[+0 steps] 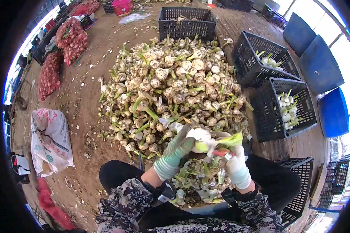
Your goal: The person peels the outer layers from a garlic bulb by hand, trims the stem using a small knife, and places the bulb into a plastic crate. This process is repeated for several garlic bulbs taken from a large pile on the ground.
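My left hand (pixel 175 150), in a green and white glove, is closed around a white garlic bulb (pixel 199 134) in front of my lap. The bulb's pale green stalk and peeled leaf (pixel 231 140) stretch toward my right hand (pixel 237 167), which wears a white glove. Its fingers are wrapped round a small tool with a red handle (pixel 221 153) and a metal part; the blade is hidden. Just beyond both hands lies a big heap of soil-stained garlic (pixel 171 85). Beneath them, husks and cut stalks (pixel 198 178) are piled between my knees.
Black crates stand on the right, two holding cleaned garlic (pixel 287 110) (pixel 270 61), and another crate (pixel 186 25) stands behind the heap. Blue barrels (pixel 321 64) line the right side. On the left are red net sacks (pixel 71 40) and a white woven sack (pixel 50 141).
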Motion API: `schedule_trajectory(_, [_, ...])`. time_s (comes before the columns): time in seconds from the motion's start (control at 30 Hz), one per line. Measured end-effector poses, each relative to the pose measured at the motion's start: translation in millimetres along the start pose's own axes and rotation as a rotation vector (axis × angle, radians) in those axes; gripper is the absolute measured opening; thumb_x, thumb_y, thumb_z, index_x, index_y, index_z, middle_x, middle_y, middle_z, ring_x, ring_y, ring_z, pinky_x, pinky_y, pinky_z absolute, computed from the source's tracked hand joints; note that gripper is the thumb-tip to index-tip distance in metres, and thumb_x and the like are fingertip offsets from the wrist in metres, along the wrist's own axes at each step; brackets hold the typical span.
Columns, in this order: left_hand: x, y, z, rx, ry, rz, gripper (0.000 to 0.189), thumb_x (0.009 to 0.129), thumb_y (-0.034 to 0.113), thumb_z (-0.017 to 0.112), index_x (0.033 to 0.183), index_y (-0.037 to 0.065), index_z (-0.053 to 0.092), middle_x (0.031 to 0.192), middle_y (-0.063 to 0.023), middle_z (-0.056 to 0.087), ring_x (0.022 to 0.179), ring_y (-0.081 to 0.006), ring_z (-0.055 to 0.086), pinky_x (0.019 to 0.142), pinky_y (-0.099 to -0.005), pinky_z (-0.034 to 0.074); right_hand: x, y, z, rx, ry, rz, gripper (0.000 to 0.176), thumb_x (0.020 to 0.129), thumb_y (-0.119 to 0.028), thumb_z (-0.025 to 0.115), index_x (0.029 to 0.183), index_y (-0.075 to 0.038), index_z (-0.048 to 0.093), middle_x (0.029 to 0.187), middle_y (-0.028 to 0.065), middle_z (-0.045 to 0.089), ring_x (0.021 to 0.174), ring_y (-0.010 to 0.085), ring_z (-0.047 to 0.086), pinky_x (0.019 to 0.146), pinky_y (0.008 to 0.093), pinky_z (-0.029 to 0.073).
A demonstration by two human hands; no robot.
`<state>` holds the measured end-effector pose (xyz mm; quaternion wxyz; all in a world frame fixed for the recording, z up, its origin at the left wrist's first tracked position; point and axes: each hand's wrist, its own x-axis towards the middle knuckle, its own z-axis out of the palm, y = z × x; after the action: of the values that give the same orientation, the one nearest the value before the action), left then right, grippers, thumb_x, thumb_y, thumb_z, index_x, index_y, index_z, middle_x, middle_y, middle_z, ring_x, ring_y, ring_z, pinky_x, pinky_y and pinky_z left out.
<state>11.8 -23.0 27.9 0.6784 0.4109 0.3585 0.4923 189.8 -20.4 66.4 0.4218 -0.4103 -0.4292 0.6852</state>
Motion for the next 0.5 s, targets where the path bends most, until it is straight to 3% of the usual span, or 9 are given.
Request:
schedule_trajectory(0.07, [-11.6, 4.6, 5.8, -0.207, 0.139, -0.119, 0.058, 0.084, 0.041, 0.052, 0.126, 0.005, 0.036, 0.115, -0.0093, 0.049, 0.102, -0.0206, 0.051, 0.086, -0.0345, 0.045, -0.4, 10.3, 1.1, -0.271, -0.01, -0.263, 0.041, 0.079, -0.011, 0.052, 0.117, 0.002, 0.043, 0.102, 0.0086, 0.056, 0.09, 0.015, 0.056, 0.079, 0.0261, 0.045])
schedule_trajectory(0.1, [-7.4, 8.8, 8.6, -0.336, 0.179, -0.099, 0.057, 0.084, 0.037, 0.053, 0.127, 0.005, 0.033, 0.114, -0.0081, 0.049, 0.103, -0.0197, 0.051, 0.085, -0.0352, 0.045, -0.7, 13.1, 2.7, -0.183, -0.016, -0.278, 0.036, 0.079, -0.004, 0.046, 0.115, 0.001, 0.045, 0.1, 0.0077, 0.057, 0.088, 0.0157, 0.056, 0.077, 0.0265, 0.046])
schedule_trajectory(0.13, [-6.0, 8.6, 6.0, -0.337, 0.181, -0.101, 0.057, 0.084, 0.037, 0.053, 0.127, 0.005, 0.033, 0.114, -0.0081, 0.049, 0.103, -0.0197, 0.051, 0.085, -0.0352, 0.045, -0.3, 15.9, 4.1, -0.182, -0.017, -0.275, 0.036, 0.079, -0.004, 0.046, 0.115, 0.001, 0.045, 0.1, 0.0077, 0.057, 0.088, 0.0157, 0.056, 0.077, 0.0265, 0.046])
schedule_trajectory(0.2, [-5.5, 7.0, 0.7, -0.54, 0.144, -0.226, 0.058, 0.084, 0.031, 0.055, 0.13, 0.006, 0.03, 0.116, -0.0079, 0.048, 0.103, -0.0199, 0.05, 0.087, -0.0352, 0.044, 0.3, 23.2, 5.7, 0.127, 0.16, -0.041, 0.031, 0.08, 0.001, 0.041, 0.111, 0.001, 0.047, 0.1, 0.0081, 0.056, 0.089, 0.0165, 0.057, 0.077, 0.0277, 0.047])
schedule_trajectory(0.23, [-6.6, 8.5, 3.0, -0.576, 0.19, -0.219, 0.058, 0.081, 0.02, 0.059, 0.13, 0.008, 0.03, 0.115, -0.0079, 0.048, 0.103, -0.0197, 0.05, 0.087, -0.0337, 0.043, 0.0, 27.9, 2.0, 0.132, 0.184, -0.025, 0.027, 0.082, 0.0, 0.041, 0.108, 0.0, 0.048, 0.1, 0.009, 0.056, 0.089, 0.0168, 0.058, 0.076, 0.0282, 0.048])
schedule_trajectory(0.37, [-7.7, 9.0, 2.5, -0.211, 0.179, -0.006, 0.059, 0.074, 0.007, 0.063, 0.126, 0.005, 0.036, 0.118, -0.0089, 0.045, 0.106, -0.0195, 0.047, 0.09, -0.0316, 0.041, 0.1, 34.6, 15.0, 0.126, 0.166, -0.227, 0.025, 0.082, -0.003, 0.047, 0.107, -0.003, 0.049, 0.102, 0.0112, 0.055, 0.091, 0.0179, 0.056, 0.078, 0.0285, 0.048])
schedule_trajectory(0.4, [-5.7, 4.8, 1.4, -0.213, 0.182, -0.01, 0.059, 0.074, 0.007, 0.063, 0.126, 0.005, 0.036, 0.118, -0.0089, 0.045, 0.106, -0.0195, 0.047, 0.09, -0.0316, 0.041, 0.6, 22.8, 22.3, -0.215, 0.087, -0.279, 0.026, 0.079, -0.006, 0.052, 0.104, -0.003, 0.051, 0.103, 0.0143, 0.055, 0.096, 0.0243, 0.054, 0.079, 0.0321, 0.047])
schedule_trajectory(0.47, [-3.3, -6.9, -2.6, -0.181, 0.271, -0.136, 0.051, 0.077, 0.018, 0.062, 0.121, 0.004, 0.039, 0.116, -0.0083, 0.047, 0.104, -0.0191, 0.048, 0.087, -0.0295, 0.042, -0.1, 15.2, 25.7, -0.943, -0.125, -0.583, 0.023, 0.073, -0.006, 0.057, 0.096, -0.003, 0.055, 0.104, 0.0168, 0.053, 0.099, 0.0311, 0.051, 0.079, 0.0359, 0.046])
schedule_trajectory(0.5, [-3.9, -1.1, -6.1, -0.3, 0.321, -0.266, 0.038, 0.081, 0.032, 0.056, 0.107, 0.006, 0.047, 0.099, -0.005, 0.052, 0.087, -0.0154, 0.052, 0.075, -0.0268, 0.045, -0.1, 15.7, 31.1, -0.83, -0.209, -0.585, 0.027, 0.067, -0.004, 0.06, 0.093, -0.003, 0.056, 0.104, 0.0179, 0.053, 0.094, 0.0362, 0.052, 0.079, 0.0387, 0.045])
